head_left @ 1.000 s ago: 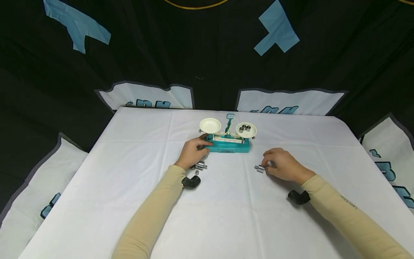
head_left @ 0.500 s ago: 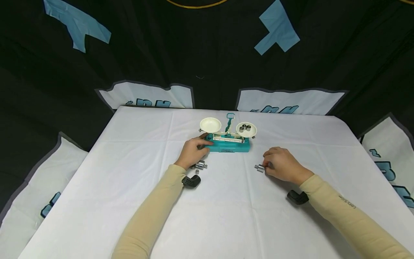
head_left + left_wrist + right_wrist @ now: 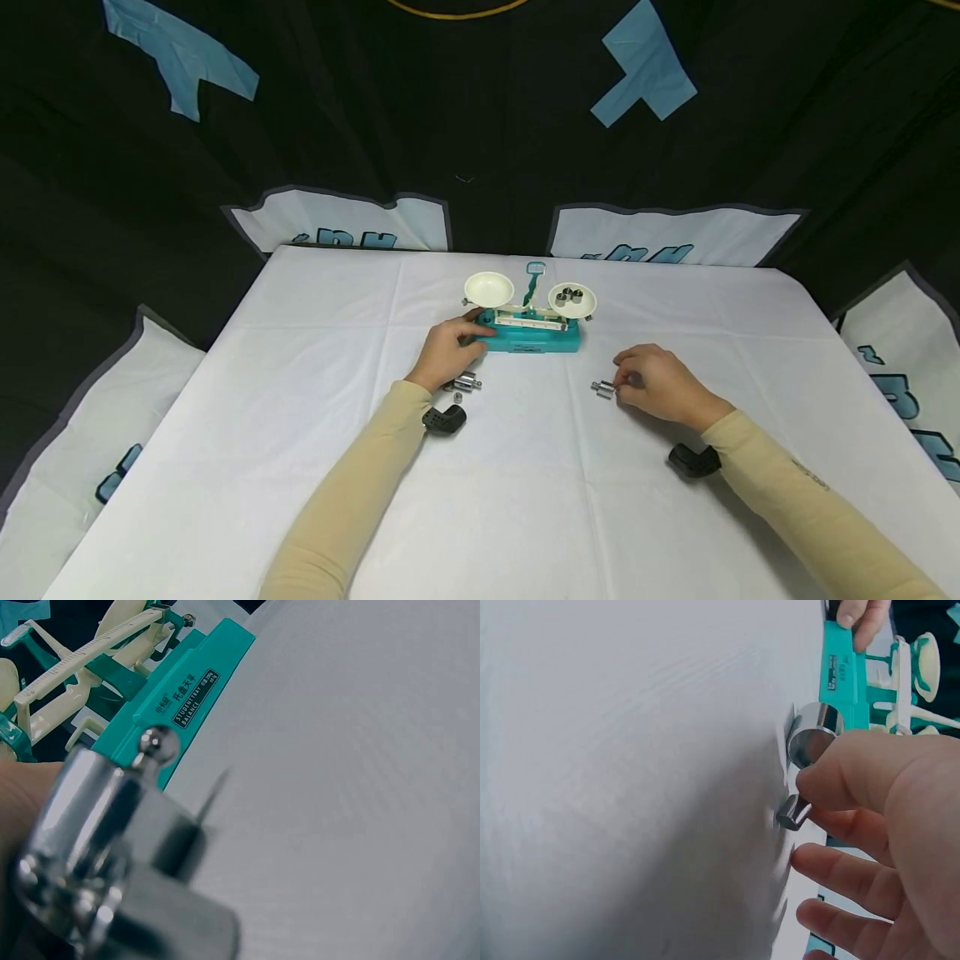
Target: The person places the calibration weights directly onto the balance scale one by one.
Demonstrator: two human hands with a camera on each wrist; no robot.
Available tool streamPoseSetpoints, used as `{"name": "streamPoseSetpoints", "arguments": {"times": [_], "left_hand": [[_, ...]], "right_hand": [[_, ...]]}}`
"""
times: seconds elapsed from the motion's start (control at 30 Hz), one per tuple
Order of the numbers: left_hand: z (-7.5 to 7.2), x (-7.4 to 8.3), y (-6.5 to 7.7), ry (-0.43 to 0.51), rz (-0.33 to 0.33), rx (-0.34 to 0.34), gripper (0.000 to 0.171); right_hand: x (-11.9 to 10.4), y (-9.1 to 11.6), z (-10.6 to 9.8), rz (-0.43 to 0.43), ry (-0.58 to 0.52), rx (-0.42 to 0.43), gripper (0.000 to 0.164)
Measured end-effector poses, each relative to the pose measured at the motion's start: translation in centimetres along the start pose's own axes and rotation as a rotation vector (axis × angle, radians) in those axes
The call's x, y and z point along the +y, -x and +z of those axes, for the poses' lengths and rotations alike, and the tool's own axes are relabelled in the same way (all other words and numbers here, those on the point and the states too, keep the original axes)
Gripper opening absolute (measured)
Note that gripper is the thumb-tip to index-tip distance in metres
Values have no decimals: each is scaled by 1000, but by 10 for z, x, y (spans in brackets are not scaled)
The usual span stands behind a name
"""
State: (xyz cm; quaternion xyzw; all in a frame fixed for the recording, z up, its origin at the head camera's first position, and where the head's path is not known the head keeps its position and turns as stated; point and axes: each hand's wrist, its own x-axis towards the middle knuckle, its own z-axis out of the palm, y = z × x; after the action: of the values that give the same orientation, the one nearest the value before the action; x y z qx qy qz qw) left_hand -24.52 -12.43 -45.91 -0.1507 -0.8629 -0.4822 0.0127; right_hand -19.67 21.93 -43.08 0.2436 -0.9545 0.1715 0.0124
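Observation:
A teal tray balance [image 3: 522,337] with two cream pans stands toward the back of the table. My left hand [image 3: 444,353] grips the left end of its base, thumb at the front. Several metal weights sit in the right pan [image 3: 572,310]; nothing shows in the left pan [image 3: 487,289]. To the right of the balance, my right hand [image 3: 660,385] pinches a small metal weight [image 3: 793,813] between thumb and index finger, low over the cloth. A larger cylindrical weight [image 3: 815,735] lies beside it. The other right fingers are spread apart.
Beneath the left wrist lie more knobbed metal weights [image 3: 466,382] and a small one [image 3: 457,397]; they loom large in the left wrist view. White cloth [image 3: 517,492] covers the table. A black curtain [image 3: 420,108] hangs behind.
My right hand's fingers have shifted slightly around the small weight. The left hand keeps its place on the balance, and the pans look the same.

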Motion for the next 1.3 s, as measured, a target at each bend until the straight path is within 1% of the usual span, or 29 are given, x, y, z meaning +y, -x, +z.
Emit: {"name": "streamPoseSetpoints", "arguments": {"times": [0.17, 0.33, 0.43, 0.8, 1.0, 1.3], "left_hand": [[1, -1, 0, 11, 5, 6, 26], [2, -3, -1, -9, 13, 11, 26], [2, -3, -1, -23, 14, 11, 26], [2, -2, -1, -24, 5, 10, 26], [2, -3, -1, -24, 1, 12, 25], [1, -1, 0, -23, -8, 8, 25]], "right_hand": [[6, 3, 1, 46, -109, 15, 8], [10, 9, 5, 120, -214, 79, 8], [12, 12, 7, 144, -242, 99, 7], [13, 17, 10, 181, -262, 121, 5], [14, 18, 11, 171, -264, 119, 11], [15, 18, 10, 161, -271, 109, 8]]}}
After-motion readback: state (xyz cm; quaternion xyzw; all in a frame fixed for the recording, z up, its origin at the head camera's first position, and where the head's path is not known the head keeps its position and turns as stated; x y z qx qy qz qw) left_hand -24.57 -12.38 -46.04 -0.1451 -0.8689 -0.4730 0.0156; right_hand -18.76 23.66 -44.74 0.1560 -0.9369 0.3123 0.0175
